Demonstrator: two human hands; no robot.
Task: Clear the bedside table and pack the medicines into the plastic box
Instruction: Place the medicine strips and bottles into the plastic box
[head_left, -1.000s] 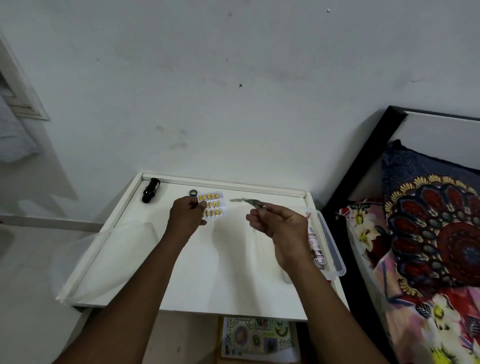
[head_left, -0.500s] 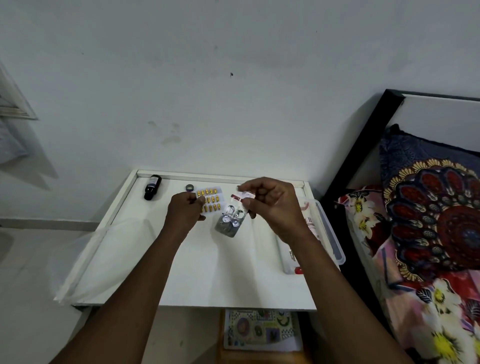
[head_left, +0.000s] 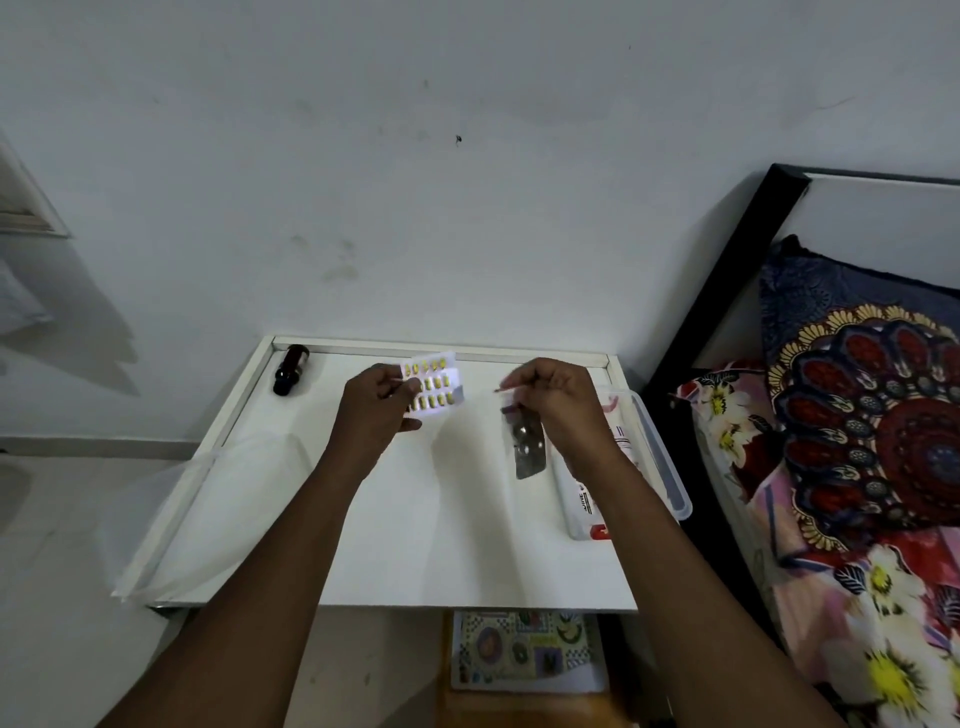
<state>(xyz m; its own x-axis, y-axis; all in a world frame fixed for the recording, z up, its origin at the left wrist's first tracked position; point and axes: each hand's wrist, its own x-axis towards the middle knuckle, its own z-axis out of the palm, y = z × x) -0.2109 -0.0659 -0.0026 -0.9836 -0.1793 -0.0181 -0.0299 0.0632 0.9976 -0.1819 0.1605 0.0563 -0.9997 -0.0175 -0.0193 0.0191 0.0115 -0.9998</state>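
A dark bottle (head_left: 291, 368) is lying on its side at about 10 o'clock on the white bedside table (head_left: 415, 545), close to the raised back rim. Something of translucent plastic (head_left: 171, 519), a sheet or a lid, I cannot tell which, is hanging over the table's edge at 8 o'clock. A bed with a flowered pillow (head_left: 857, 426) and a black frame (head_left: 727, 291) is standing tight against the table on the 3 o'clock side. Under the table, at 6 o'clock, a patterned board (head_left: 519, 649) is showing on a lower shelf.

The clear plastic box (head_left: 670, 467) is sitting at 3 o'clock on the tabletop, right at its edge. The person's right forearm is reaching across it and hiding part of it. A white carton with red print (head_left: 584, 501) is lying inside, partly covered by that arm.

The left hand (head_left: 374, 415) is pinching a blister pack (head_left: 435, 385) by its left edge and holding it up above the table at about 12 o'clock. It is a pale card with three rows of yellow capsules, tilted a little. The right hand (head_left: 561, 400), at about 1 o'clock, has its fingers curled and is gripping the top of a silver strip (head_left: 529, 449). This strip is hanging straight down from the fingers, narrow and grey, with round tablet bubbles on it, just beside the box and clear of the tabletop.
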